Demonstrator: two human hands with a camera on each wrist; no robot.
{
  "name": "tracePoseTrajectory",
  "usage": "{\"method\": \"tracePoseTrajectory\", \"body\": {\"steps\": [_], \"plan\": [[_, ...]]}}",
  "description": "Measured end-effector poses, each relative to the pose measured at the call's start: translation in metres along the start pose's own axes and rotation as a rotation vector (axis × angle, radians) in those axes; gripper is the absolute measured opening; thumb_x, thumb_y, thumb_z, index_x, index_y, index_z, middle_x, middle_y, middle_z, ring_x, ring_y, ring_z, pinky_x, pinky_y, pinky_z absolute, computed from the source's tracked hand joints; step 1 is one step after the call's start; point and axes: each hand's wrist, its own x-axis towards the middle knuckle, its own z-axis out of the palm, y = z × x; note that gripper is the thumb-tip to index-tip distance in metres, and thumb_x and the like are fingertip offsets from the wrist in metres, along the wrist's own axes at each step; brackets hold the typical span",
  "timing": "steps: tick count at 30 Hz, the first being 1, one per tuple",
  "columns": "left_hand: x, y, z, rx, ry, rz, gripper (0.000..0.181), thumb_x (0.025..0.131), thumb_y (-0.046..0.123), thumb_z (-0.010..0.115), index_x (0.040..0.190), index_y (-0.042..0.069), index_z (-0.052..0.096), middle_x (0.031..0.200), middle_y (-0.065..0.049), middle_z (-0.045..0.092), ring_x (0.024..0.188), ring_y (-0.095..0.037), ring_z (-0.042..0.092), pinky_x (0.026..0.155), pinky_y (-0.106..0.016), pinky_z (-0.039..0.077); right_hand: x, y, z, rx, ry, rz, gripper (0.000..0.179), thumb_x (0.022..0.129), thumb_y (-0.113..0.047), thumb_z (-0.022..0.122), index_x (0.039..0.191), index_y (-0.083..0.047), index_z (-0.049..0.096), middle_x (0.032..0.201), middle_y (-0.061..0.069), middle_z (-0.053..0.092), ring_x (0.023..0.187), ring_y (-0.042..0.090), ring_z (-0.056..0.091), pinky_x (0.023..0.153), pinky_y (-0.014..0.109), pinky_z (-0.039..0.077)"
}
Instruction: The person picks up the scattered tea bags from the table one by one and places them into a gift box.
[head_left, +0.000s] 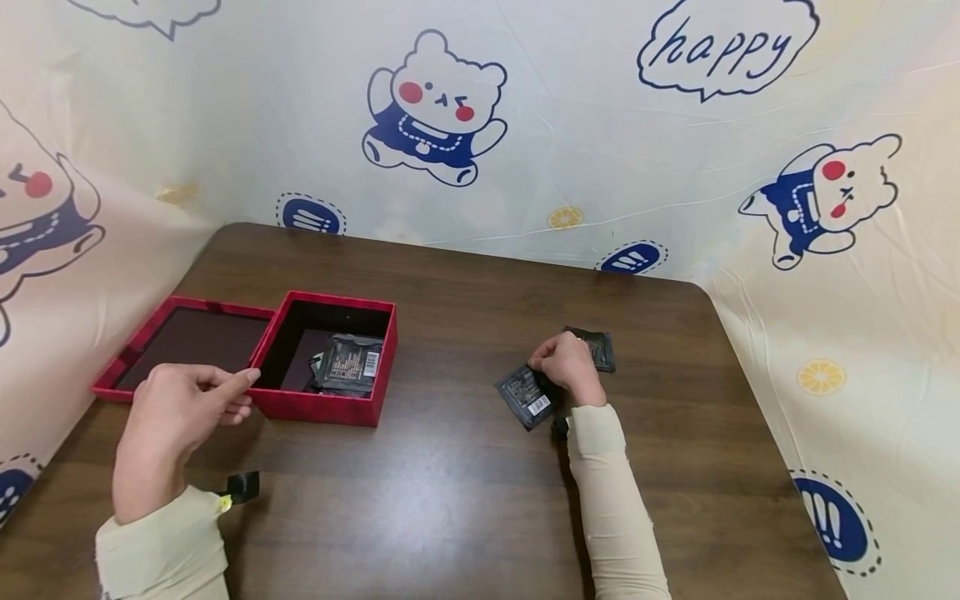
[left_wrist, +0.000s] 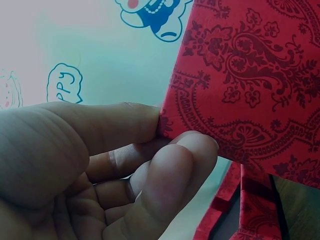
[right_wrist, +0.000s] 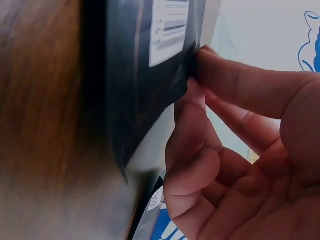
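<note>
A red box [head_left: 322,408] with a dark floral pattern stands without its lid on the left of the table, and several black sachets [head_left: 347,367] lie inside. My left hand [head_left: 183,408] pinches its near left corner between thumb and fingers; the left wrist view shows the patterned wall [left_wrist: 240,90] close up. On the right, my right hand [head_left: 573,368] pinches the edge of a flat black sachet [head_left: 525,396] with a white barcode label. In the right wrist view this sachet [right_wrist: 150,85] is tilted above the wood. Another black sachet [head_left: 602,352] lies just beyond that hand.
The red lid [head_left: 112,395] lies with its dark inside up, against the left side of the box. Brown wood [head_left: 450,500] forms the tabletop. A pale sheet with printed bears [head_left: 438,125] hangs behind the table and along its sides.
</note>
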Motion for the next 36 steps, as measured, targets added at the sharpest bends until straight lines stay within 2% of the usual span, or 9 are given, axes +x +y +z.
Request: {"method": "tracePoseTrajectory", "body": {"steps": [9,16,19,22,27,30,36], "plan": [[0.0,0.001,-0.001,-0.004,-0.005,-0.014,0.048,0.098,0.04,0.067,0.099,-0.006,0.075,0.071,-0.008,0.072,0.067,-0.025,0.073,0.085,-0.062,0.04,0.001,0.001,-0.007,0.019,-0.035,0.025,0.012,0.093,-0.013,0.07,0.084,-0.007,0.075,0.09,0.006,0.07,0.088,0.026,0.06,0.081,0.041,0.049],[0.0,0.001,-0.001,0.003,-0.007,-0.021,0.049,0.098,0.042,0.066,0.099,-0.006,0.076,0.07,-0.008,0.072,0.068,-0.025,0.073,0.084,-0.06,0.04,0.003,0.002,-0.01,0.06,-0.072,0.032,0.014,0.097,-0.012,0.065,0.102,-0.007,0.077,0.1,0.007,0.072,0.096,0.026,0.062,0.086,0.042,0.049],[0.0,0.001,-0.001,-0.003,-0.009,-0.02,0.049,0.098,0.042,0.066,0.1,-0.006,0.075,0.071,-0.008,0.072,0.068,-0.025,0.073,0.084,-0.061,0.04,0.004,0.003,-0.01,0.051,-0.062,0.022,0.016,0.099,-0.012,0.063,0.102,-0.009,0.078,0.1,0.007,0.072,0.094,0.026,0.061,0.082,0.041,0.049],[0.001,0.001,0.0,-0.005,-0.011,-0.023,0.048,0.098,0.041,0.066,0.1,-0.007,0.075,0.071,-0.008,0.072,0.068,-0.025,0.073,0.084,-0.061,0.04,0.004,0.002,-0.012,0.092,-0.043,0.031,0.017,0.1,-0.013,0.061,0.101,-0.01,0.078,0.098,0.008,0.07,0.088,0.026,0.059,0.075,0.039,0.047],[0.001,0.001,-0.001,0.002,-0.006,-0.028,0.051,0.097,0.044,0.066,0.1,-0.006,0.075,0.071,-0.008,0.072,0.068,-0.025,0.072,0.081,-0.058,0.042,0.006,-0.004,-0.017,0.247,-0.015,0.05,0.016,0.101,-0.012,0.06,0.102,-0.01,0.076,0.103,0.008,0.068,0.084,0.025,0.054,0.068,0.036,0.042],[0.0,0.0,-0.002,-0.007,-0.015,-0.041,0.054,0.096,0.046,0.066,0.102,-0.007,0.075,0.072,-0.008,0.072,0.069,-0.027,0.073,0.083,-0.061,0.041,0.007,-0.011,-0.02,0.315,-0.006,0.046,0.017,0.1,-0.01,0.059,0.102,-0.009,0.076,0.1,0.01,0.066,0.08,0.025,0.053,0.065,0.036,0.041],[0.001,0.0,-0.001,-0.019,-0.021,-0.04,0.052,0.097,0.045,0.066,0.101,-0.007,0.075,0.072,-0.009,0.072,0.069,-0.026,0.073,0.086,-0.063,0.04,0.01,-0.025,-0.025,0.333,0.013,0.01,0.016,0.1,-0.009,0.06,0.102,-0.008,0.076,0.09,0.01,0.066,0.078,0.024,0.055,0.064,0.035,0.043]]}}
